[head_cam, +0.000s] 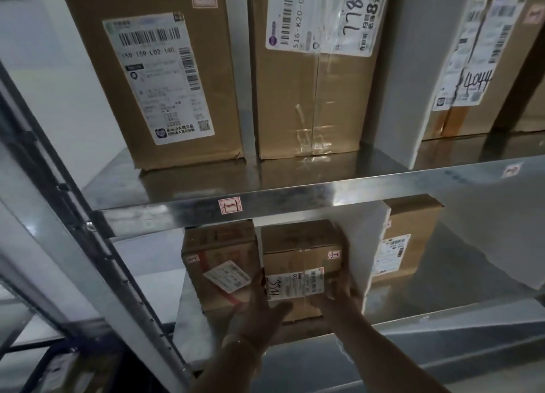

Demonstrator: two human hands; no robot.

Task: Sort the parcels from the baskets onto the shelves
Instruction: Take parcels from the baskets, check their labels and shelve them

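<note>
On the lower shelf (442,301), box (218,263) and divider (365,245) flank the parcel (300,254).

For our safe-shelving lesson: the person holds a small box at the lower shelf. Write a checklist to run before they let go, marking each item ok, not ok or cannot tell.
1. Grip by left hand and right hand on the small box: ok.
2. Box base flat on the lower shelf: cannot tell, hands hide it.
3. Fits between the neighbouring box and white divider: ok.
4. The label faces outward: ok.
5. Hands clear of side gaps: not ok, both lie against the box's sides.
</note>
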